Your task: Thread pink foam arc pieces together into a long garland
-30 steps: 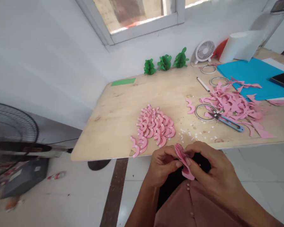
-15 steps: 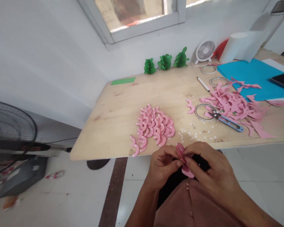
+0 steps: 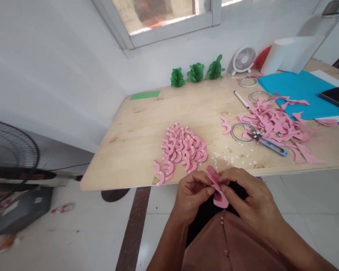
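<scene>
Two pinches: left hand [image 3: 190, 194] and right hand [image 3: 250, 194] clamp pink paper [image 3: 221, 201] from opposite sides, apparently steadying its half-hidden layers.

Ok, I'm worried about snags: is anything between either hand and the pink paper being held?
Nothing visible: the left hand and right hand both pinch the pink paper directly. The blue-handled snips lie beyond them on the table, off to the right.

There is one held pink bundle [image 3: 215, 180], three green figures [image 3: 196, 73], three rings [image 3: 232, 132], two fans [image 3: 244, 60].
</scene>
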`<action>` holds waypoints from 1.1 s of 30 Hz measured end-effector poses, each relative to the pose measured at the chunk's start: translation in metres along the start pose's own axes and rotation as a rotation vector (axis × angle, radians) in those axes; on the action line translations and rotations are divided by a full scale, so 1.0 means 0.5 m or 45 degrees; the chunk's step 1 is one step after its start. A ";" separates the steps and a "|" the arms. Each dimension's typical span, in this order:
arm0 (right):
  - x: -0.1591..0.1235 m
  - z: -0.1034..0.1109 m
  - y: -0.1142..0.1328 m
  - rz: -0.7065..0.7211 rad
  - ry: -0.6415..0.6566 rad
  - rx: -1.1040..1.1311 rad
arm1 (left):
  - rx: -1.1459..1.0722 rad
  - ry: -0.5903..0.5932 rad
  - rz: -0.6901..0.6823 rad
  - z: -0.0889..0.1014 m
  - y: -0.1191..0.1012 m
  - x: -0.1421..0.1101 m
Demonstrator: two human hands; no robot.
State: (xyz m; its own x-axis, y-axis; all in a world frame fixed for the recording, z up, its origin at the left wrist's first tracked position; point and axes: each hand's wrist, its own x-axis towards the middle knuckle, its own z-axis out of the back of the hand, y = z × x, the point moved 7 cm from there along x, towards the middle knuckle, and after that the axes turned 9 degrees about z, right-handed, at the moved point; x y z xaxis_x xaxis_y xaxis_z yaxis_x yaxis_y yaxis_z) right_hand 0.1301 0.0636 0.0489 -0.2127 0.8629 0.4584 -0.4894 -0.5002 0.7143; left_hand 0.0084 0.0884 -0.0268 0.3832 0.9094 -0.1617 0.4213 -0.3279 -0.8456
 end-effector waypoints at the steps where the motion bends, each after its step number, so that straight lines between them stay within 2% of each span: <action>1: 0.001 -0.001 0.001 0.009 0.006 0.010 | 0.008 -0.008 -0.004 0.001 0.000 0.000; 10: 0.002 -0.003 0.002 0.025 -0.021 0.054 | 0.010 -0.067 0.006 0.006 0.001 0.002; 16: 0.003 -0.009 -0.016 -0.168 0.047 0.207 | 0.047 -0.081 0.012 0.011 0.003 0.004; 20: 0.007 -0.010 -0.024 -0.233 0.053 0.264 | 0.045 -0.082 0.046 0.010 0.005 0.005; 28: 0.006 -0.013 -0.032 -0.274 0.046 0.319 | 0.026 -0.081 0.072 0.009 0.007 0.008; 33: 0.005 -0.011 -0.029 -0.223 0.022 0.204 | 0.028 -0.068 0.082 0.010 0.010 0.010</action>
State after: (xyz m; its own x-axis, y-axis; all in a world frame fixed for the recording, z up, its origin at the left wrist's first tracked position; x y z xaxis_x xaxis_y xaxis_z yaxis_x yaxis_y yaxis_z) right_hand 0.1322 0.0734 0.0366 -0.1512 0.9380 0.3119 -0.3799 -0.3464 0.8577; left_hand 0.0084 0.0924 -0.0343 0.3640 0.8993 -0.2425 0.3790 -0.3808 -0.8434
